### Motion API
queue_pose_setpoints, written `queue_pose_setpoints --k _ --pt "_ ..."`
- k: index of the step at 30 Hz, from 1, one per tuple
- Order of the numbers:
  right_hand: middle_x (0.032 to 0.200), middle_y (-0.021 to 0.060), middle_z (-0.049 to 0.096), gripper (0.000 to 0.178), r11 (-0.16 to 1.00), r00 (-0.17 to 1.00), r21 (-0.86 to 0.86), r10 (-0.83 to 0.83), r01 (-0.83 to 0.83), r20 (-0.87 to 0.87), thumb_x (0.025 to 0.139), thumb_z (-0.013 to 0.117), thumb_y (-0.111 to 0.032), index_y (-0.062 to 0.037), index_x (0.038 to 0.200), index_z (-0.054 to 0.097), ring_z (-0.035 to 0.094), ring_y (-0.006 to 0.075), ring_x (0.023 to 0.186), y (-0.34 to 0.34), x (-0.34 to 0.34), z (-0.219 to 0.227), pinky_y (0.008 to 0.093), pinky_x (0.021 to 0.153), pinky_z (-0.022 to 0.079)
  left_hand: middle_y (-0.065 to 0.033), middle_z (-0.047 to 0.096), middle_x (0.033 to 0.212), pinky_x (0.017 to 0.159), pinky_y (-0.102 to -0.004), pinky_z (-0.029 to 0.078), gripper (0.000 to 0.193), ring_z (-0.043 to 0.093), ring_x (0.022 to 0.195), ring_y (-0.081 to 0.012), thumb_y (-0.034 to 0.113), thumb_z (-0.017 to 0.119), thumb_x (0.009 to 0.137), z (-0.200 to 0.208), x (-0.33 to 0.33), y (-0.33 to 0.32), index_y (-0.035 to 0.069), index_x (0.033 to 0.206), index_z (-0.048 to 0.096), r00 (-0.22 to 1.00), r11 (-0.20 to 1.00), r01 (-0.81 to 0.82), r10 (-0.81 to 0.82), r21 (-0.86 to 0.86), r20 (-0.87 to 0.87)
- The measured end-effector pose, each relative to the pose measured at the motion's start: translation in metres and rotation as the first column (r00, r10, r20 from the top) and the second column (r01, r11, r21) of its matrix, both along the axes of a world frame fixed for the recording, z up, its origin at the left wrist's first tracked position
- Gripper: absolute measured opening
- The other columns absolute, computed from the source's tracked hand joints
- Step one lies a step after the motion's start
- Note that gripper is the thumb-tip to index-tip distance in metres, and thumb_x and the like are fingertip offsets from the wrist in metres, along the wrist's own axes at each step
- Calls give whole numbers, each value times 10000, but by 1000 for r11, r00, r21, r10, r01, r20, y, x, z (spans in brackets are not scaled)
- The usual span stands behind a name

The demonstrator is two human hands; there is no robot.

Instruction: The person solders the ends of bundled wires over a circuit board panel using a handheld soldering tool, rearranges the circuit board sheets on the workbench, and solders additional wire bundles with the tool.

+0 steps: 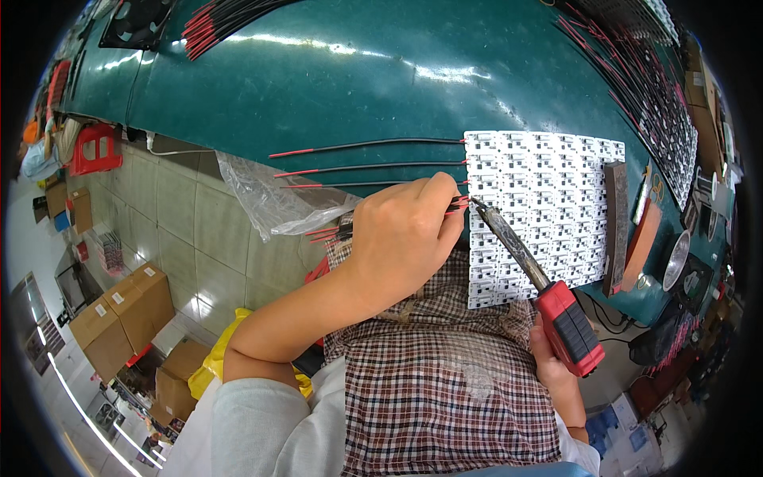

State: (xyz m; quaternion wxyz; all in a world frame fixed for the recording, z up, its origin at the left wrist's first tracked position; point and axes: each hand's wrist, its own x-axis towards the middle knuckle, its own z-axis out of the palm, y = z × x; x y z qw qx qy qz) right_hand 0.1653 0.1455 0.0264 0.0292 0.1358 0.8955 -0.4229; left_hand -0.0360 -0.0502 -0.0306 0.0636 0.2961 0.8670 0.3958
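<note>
Left hand (405, 234): closed, fingers pinching a thin black wire with a red end (457, 205), held at the left edge of the white panel of small circuit boards (548, 203).

Right hand (552, 358): wrapped around the red-and-black handle of a soldering iron (540, 282); the iron's tip meets the wire end just beside the left fingertips.

Beyond the left hand: three more black wires with red tips (366, 165), already joined to the panel, lying across the dark green table (358, 87).

Below both hands: a checked cloth (445, 381) over the lap.
</note>
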Motion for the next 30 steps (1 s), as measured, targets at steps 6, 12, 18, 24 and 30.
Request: queue_pose_setpoints --k 6,12,18,24,30 --pt "832 132 662 210 988 990 -81 -123 129 69 803 755 -134 -16 971 711 653 307 666 -2 20 -9 361 597 520 -56 623 632 484 -322 431 159 611 527 -199 72 775 815 1 -2 1 53 809 618 1000 1000 7 -7 -9 -21" --pt "833 130 667 221 991 992 -78 -104 110 73 805 757 -139 -11 979 714 656 303 663 2 24 -10 364 599 522 -50 645 667 513 -315 452 114 622 550 -187 67 764 810 -1 -9 -2 64 803 650 999 999 37 -38 15 19" --pt "838 136 669 236 989 991 -77 -124 127 41 775 760 -115 -9 980 712 678 321 698 -3 18 -8 370 645 549 -45 665 695 525 -313 465 68 628 565 -184 66 748 810 0 -12 -2 66 803 680 996 998 66 -67 21 56" --pt "864 148 677 236 996 995 -60 -58 63 80 793 751 -137 -8 985 707 676 319 706 1 12 -1 372 646 547 -50 664 693 522 -315 466 67 629 565 -186 60 748 798 1 -13 -3 62 806 681 995 996 84 -84 -8 53" --pt "892 151 681 248 985 974 -35 -160 168 159 860 738 -201 -9 1012 698 667 314 712 7 43 -11 371 651 538 -52 656 683 522 -316 467 77 627 560 -184 52 748 790 3 -15 -1 62 799 672 995 995 97 -97 10 35"
